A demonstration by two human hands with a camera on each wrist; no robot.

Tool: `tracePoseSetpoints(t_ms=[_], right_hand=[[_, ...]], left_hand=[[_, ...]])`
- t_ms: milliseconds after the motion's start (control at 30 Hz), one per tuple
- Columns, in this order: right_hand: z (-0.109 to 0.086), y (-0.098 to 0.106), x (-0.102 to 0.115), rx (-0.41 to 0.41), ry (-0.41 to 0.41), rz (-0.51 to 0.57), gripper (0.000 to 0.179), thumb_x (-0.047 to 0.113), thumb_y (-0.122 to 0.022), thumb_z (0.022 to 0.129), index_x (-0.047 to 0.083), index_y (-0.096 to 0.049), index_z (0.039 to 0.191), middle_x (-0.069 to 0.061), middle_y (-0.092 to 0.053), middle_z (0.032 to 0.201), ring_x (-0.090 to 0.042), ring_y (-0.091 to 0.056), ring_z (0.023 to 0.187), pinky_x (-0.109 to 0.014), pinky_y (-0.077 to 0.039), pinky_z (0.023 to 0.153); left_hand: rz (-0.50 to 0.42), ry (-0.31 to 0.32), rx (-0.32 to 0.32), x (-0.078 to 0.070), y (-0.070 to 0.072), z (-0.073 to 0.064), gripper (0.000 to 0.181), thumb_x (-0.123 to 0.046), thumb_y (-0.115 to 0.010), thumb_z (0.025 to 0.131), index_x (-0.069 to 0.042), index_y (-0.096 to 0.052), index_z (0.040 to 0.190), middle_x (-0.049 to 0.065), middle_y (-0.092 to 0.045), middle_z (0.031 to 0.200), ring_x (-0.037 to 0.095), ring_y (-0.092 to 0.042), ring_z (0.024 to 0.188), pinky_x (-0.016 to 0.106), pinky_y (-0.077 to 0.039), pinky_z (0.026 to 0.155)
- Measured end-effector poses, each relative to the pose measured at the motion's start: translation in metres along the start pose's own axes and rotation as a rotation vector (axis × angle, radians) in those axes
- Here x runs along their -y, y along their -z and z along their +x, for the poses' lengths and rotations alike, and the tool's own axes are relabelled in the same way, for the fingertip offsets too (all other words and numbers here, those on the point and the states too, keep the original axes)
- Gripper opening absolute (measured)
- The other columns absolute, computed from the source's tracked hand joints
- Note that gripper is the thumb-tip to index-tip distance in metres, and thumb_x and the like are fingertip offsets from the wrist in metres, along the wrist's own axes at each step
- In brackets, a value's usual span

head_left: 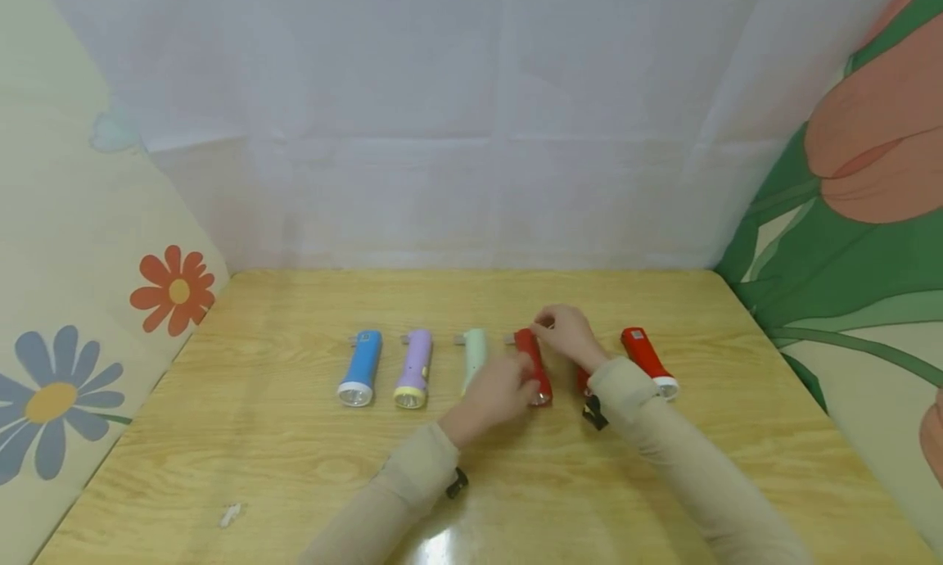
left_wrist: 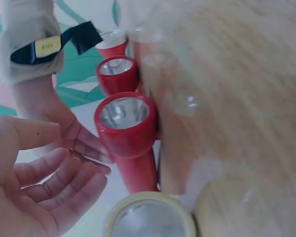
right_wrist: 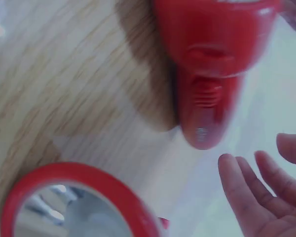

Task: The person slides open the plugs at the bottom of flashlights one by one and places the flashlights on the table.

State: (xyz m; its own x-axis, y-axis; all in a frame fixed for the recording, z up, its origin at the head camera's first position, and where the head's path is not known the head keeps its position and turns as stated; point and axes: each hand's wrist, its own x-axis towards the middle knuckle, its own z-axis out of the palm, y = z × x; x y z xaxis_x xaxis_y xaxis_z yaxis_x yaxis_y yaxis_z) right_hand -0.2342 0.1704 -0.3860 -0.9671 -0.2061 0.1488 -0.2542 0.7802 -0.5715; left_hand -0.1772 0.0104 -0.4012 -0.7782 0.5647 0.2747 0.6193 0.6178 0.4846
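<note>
A red flashlight (head_left: 534,367) lies on the wooden table between my two hands, its lens end toward me. My left hand (head_left: 497,389) is beside its lens end and partly covers a mint-green flashlight (head_left: 475,354). In the left wrist view the left fingers (left_wrist: 64,173) are loosely bent with nothing between them. My right hand (head_left: 569,334) is at the red flashlight's tail. The right wrist view shows the right fingers (right_wrist: 259,192) relaxed, apart from the flashlight's body (right_wrist: 207,98). A second red flashlight (left_wrist: 117,74) sits under my right wrist, mostly hidden in the head view.
To the left lie a purple flashlight (head_left: 414,364) with a yellow rim and a blue flashlight (head_left: 363,364). Right of my right wrist is a red flashlight with a white rim (head_left: 647,359). A small white scrap (head_left: 231,514) lies at the table's front left.
</note>
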Motion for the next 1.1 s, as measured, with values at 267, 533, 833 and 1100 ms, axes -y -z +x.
tracePoseSetpoints(t_ms=[267, 533, 833, 1100], right_hand=[[-0.022, 0.02, 0.005, -0.06, 0.068, 0.024, 0.013, 0.014, -0.062, 0.084, 0.003, -0.063, 0.077, -0.005, -0.061, 0.072, -0.018, -0.054, 0.065, -0.033, -0.045, 0.062], [-0.048, 0.044, 0.006, -0.051, 0.013, 0.086, 0.014, 0.016, -0.061, 0.087, 0.004, -0.063, 0.08, -0.003, -0.059, 0.07, -0.015, -0.051, 0.062, -0.03, -0.043, 0.058], [-0.07, 0.057, -0.006, -0.054, -0.017, 0.168, 0.018, 0.015, -0.06, 0.088, -0.002, -0.063, 0.087, -0.013, -0.063, 0.078, -0.021, -0.057, 0.065, -0.03, -0.048, 0.058], [-0.081, 0.064, -0.018, -0.061, -0.019, 0.156, 0.015, 0.01, -0.058, 0.089, -0.004, -0.064, 0.092, -0.013, -0.062, 0.079, -0.023, -0.059, 0.068, -0.027, -0.049, 0.058]], left_hand=[[-0.181, 0.016, -0.133, 0.002, 0.009, -0.002, 0.007, -0.011, -0.064, 0.082, -0.007, -0.058, 0.082, 0.0, -0.055, 0.072, 0.012, -0.05, 0.063, 0.02, -0.042, 0.056], [-0.325, 0.067, -0.136, 0.003, 0.016, -0.002, 0.009, -0.009, -0.064, 0.083, -0.003, -0.061, 0.088, 0.005, -0.062, 0.078, 0.013, -0.055, 0.069, 0.021, -0.046, 0.061], [-0.399, 0.093, -0.106, 0.004, 0.017, -0.001, 0.009, -0.01, -0.062, 0.084, -0.004, -0.06, 0.091, 0.002, -0.06, 0.077, 0.012, -0.053, 0.069, 0.022, -0.045, 0.062], [-0.496, 0.098, -0.092, -0.003, 0.012, 0.004, 0.017, -0.008, -0.062, 0.085, 0.002, -0.06, 0.098, 0.007, -0.062, 0.082, 0.015, -0.056, 0.071, 0.023, -0.047, 0.062]])
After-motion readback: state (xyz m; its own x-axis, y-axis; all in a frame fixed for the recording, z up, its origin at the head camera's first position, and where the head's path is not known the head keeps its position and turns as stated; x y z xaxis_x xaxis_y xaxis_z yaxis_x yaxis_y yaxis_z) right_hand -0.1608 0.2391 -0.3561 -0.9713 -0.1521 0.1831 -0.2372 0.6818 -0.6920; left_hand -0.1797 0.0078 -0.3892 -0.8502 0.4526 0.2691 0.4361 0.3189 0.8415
